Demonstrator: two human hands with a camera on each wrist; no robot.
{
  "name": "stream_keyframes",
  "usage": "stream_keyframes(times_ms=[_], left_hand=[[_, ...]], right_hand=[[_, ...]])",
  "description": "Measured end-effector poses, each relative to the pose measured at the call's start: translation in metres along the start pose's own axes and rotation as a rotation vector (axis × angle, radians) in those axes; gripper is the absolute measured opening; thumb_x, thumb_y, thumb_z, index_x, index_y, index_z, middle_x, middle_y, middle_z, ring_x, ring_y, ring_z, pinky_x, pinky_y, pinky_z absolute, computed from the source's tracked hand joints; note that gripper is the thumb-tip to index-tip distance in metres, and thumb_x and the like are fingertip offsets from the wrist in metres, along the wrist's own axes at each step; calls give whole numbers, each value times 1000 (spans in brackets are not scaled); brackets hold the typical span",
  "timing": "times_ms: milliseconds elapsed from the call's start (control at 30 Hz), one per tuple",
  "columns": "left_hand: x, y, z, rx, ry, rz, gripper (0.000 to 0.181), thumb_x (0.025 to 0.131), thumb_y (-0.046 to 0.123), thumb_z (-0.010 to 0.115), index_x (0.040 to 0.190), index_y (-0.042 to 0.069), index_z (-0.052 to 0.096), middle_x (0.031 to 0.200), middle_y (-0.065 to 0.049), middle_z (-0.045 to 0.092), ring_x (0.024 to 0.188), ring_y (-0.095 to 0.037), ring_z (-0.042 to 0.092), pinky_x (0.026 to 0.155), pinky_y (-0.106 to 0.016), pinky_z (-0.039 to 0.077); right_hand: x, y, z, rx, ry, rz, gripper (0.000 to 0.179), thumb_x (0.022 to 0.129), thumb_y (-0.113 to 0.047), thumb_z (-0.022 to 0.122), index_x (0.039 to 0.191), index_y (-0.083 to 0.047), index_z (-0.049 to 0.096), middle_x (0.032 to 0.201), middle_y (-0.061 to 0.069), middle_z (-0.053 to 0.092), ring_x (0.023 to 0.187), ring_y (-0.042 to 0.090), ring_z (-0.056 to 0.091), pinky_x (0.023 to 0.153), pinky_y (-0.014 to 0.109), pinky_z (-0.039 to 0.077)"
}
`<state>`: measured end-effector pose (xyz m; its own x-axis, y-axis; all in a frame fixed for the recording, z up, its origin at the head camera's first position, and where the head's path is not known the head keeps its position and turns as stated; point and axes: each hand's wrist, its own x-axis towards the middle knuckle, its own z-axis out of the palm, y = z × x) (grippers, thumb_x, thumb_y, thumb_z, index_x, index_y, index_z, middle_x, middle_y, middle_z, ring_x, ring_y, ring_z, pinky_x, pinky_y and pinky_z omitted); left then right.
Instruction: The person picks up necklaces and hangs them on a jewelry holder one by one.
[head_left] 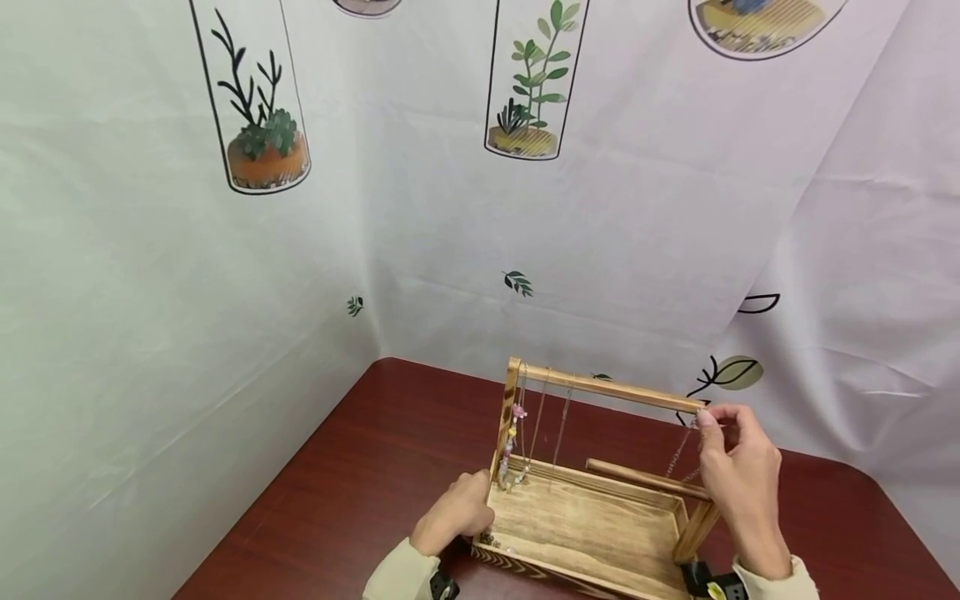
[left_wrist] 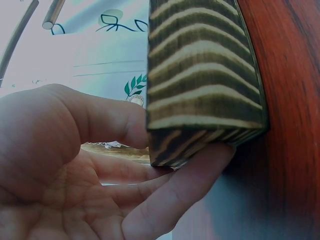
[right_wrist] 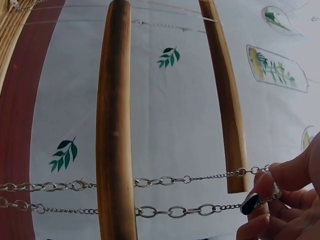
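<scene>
A wooden jewelry stand (head_left: pixel 592 521) has a tray base, an upper bar (head_left: pixel 615 388) and a lower bar (head_left: pixel 645 478). My left hand (head_left: pixel 459 507) grips the tray's left end, thumb and fingers around the striped wooden wall (left_wrist: pixel 205 75). At the upper bar's right end, my right hand (head_left: pixel 741 467) pinches a silver chain necklace (right_wrist: pixel 175 212). A dark oval charm (right_wrist: pixel 250 204) on the chain lies against the fingers. Two strands of it run past the lower bar in the right wrist view. Beaded jewelry (head_left: pixel 510 437) hangs at the upper bar's left end.
Thin chains (head_left: pixel 562 417) hang from the upper bar near the beads. Small items (head_left: pixel 489 540) lie in the tray's near left corner. The stand is on a dark red table (head_left: pixel 337 467), with a white printed curtain (head_left: pixel 420 208) behind and to the left.
</scene>
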<state>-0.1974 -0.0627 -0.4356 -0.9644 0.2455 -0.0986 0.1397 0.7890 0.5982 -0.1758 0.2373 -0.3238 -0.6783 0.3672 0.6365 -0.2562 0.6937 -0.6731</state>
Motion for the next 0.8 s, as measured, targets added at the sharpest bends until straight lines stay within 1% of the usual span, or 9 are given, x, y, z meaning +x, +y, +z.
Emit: stream_keyframes(times_ms=[167, 233, 333, 367, 533, 667, 800], left_hand=[[-1, -1, 1, -2, 4, -1, 28, 65, -2, 58, 92, 0, 55, 71, -8, 50, 59, -22, 48, 52, -34, 40], [-1, -1, 1, -3, 5, -1, 26, 65, -3, 57, 91, 0, 54, 70, -8, 50, 59, -21, 47, 52, -34, 40], [-1, -2, 1, -9, 1, -4, 27, 65, -3, 57, 92, 0, 54, 71, -8, 50, 60, -22, 47, 52, -35, 40], [-1, -2, 1, -8, 1, -3, 27, 65, -3, 56, 92, 0, 54, 71, -8, 50, 60, -22, 47, 52, -35, 40], [-1, -2, 1, 10, 27, 13, 29, 63, -3, 56, 92, 0, 55, 73, -9, 52, 61, -21, 47, 53, -34, 41], [-1, -1, 1, 16, 33, 14, 30, 63, -3, 56, 93, -1, 56, 74, -9, 53, 62, -21, 48, 54, -34, 41], [-1, 0, 1, 15, 30, 11, 31, 62, -3, 56, 93, -1, 56, 74, -9, 53, 62, -21, 47, 54, -35, 41]], right_hand=[[4, 3, -2, -34, 16, 43, 10, 88, -18, 58, 89, -9, 60, 67, -9, 57, 52, 0, 47, 54, 18, 34], [6, 4, -2, -45, 20, 49, 11, 89, -19, 58, 89, -9, 60, 69, -8, 57, 53, 0, 47, 54, 18, 34], [9, 4, -3, -68, 25, 63, 12, 89, -20, 57, 89, -9, 60, 73, -5, 59, 55, 0, 47, 55, 19, 34], [10, 4, -3, -69, 24, 65, 13, 89, -20, 57, 90, -8, 60, 75, -2, 59, 56, -1, 47, 55, 19, 34], [17, 5, -2, -79, -6, 92, 17, 90, -22, 55, 95, -7, 60, 85, 6, 61, 60, -6, 45, 57, 19, 34], [22, 5, 0, -81, -44, 84, 18, 91, -23, 52, 97, -7, 59, 89, 8, 61, 61, -6, 45, 54, 18, 36], [26, 3, 3, -90, -56, 61, 19, 92, -23, 52, 97, -6, 59, 88, 9, 61, 62, -5, 45, 52, 19, 36]])
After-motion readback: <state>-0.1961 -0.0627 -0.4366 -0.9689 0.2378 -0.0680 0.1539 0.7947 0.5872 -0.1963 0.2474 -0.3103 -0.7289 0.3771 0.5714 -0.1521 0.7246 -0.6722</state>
